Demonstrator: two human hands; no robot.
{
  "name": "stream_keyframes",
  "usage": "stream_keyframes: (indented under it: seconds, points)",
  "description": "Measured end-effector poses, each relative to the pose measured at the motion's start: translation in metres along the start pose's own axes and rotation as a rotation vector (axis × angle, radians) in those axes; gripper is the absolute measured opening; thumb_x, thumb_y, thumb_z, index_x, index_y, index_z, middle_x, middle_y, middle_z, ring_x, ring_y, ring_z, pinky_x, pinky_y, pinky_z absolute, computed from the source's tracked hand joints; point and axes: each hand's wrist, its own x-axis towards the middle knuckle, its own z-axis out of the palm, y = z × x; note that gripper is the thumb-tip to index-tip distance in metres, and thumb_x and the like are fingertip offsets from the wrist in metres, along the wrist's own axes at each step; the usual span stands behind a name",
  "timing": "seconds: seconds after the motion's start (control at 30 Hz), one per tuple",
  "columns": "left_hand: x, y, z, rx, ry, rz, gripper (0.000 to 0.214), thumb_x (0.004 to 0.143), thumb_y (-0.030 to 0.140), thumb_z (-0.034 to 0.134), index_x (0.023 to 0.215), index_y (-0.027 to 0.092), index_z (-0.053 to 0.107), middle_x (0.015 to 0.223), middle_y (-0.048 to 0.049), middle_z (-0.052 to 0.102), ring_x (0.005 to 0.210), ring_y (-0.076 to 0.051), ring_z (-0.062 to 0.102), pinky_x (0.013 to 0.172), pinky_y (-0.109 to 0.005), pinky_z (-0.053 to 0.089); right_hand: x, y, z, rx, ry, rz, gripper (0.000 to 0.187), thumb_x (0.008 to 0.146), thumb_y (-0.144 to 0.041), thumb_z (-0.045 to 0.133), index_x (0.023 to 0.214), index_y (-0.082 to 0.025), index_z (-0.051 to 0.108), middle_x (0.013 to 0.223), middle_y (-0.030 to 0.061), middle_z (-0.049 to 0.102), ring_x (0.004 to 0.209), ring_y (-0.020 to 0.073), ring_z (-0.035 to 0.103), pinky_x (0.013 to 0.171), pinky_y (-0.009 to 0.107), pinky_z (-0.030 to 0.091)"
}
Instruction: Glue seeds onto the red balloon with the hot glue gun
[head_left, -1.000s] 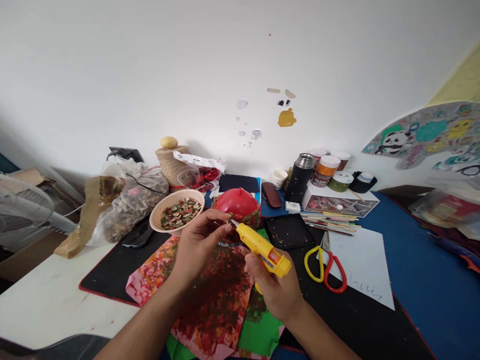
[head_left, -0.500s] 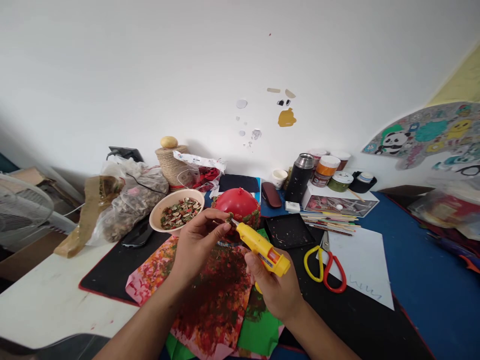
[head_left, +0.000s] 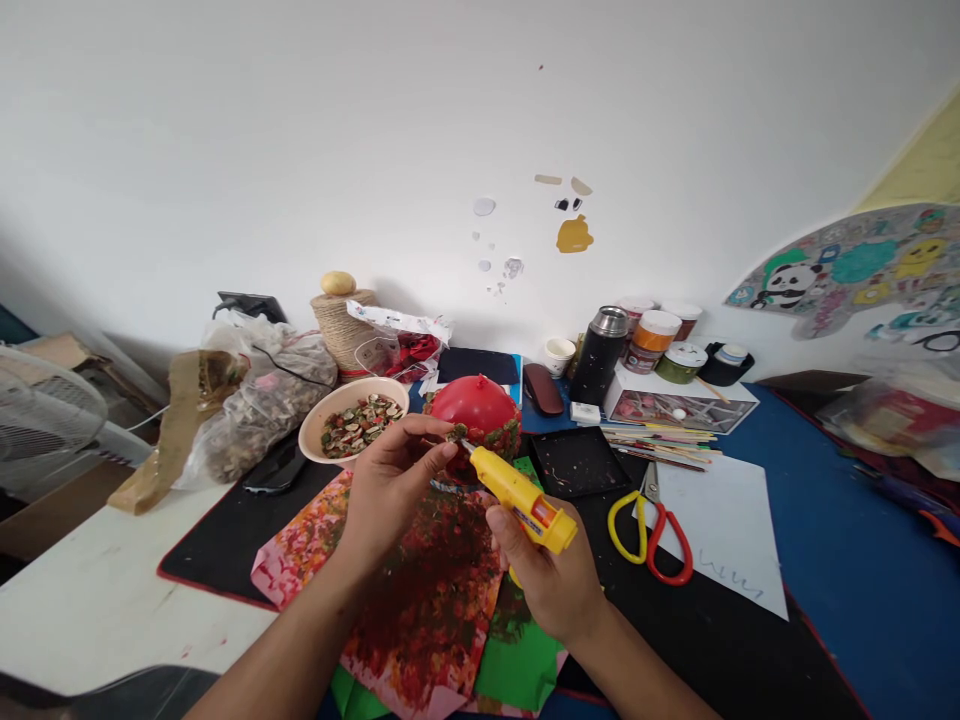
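Observation:
My left hand [head_left: 397,480] pinches a small greenish painted piece [head_left: 456,433] between thumb and fingertips. Wrapped around a yellow hot glue gun [head_left: 517,490], my right hand [head_left: 555,580] points its nozzle up and left, right at that piece. Just behind stands a red balloon [head_left: 472,402] with dark green and red bits around its lower part. A cream bowl [head_left: 311,440] of painted flakes [head_left: 361,425] is beyond my left hand. Under both hands lies paint-smeared paper [head_left: 420,600], partly over a green sheet [head_left: 517,650].
Scissors [head_left: 651,530] with yellow and red handles lie right of my right hand, near a black tray [head_left: 577,462] and thin sticks [head_left: 667,440]. A black flask [head_left: 598,355], paint jars [head_left: 652,338] and a twine spool [head_left: 345,335] stand along the wall. A stuffed plastic bag [head_left: 262,400] sits left.
Both hands have shifted very slightly left, with the glue gun's tip staying at the small piece. The surrounding things stay where they were.

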Motion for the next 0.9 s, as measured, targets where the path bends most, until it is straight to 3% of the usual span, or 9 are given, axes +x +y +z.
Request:
stream_keyframes:
  seconds: [0.9]
  points:
    - [0.0026,-0.0012,0.0002,-0.034,0.070,0.014,0.024,0.080,0.032,0.095,0.098,0.021,0.083,0.087,-0.0029,0.079,0.074,-0.016,0.073,0.068,-0.024,0.062,0.0011,0.0035,-0.0010,0.005,-0.003,0.004,0.055,0.109,-0.063,0.057,0.072,-0.022,0.062,0.058,-0.0016,0.055,0.051,0.0152,0.054,0.053,0.028,0.044]
